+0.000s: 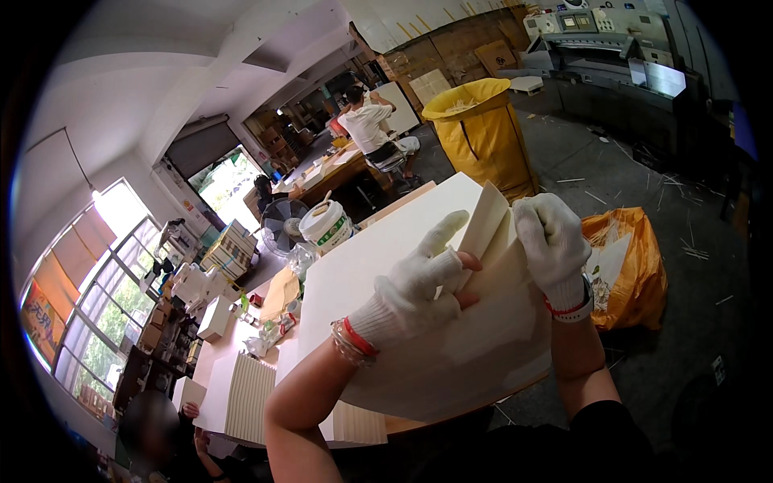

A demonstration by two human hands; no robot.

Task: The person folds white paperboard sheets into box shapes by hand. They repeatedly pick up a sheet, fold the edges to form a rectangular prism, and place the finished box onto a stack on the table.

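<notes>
A large white paperboard sheet [366,249] lies before me on top of a thick stack, with a narrow folded flap [486,219] standing up near its far right corner. My left hand [411,290], in a white glove with some bare fingertips, is closed around this flap, its bare fingertips on the near face. My right hand [554,241], also gloved, is a fist at the flap's right end, by the sheet's edge. Whatever lies inside that fist is hidden. The near part of the sheet curves downward in shadow.
An orange bag [636,274] of paper scraps stands right of the stack; a tall yellow bag [483,137] stands beyond. A white bucket [326,224] and fan [284,225] are at left. Near a stack of boards [241,398], a co-worker's hand [191,410] holds a white piece.
</notes>
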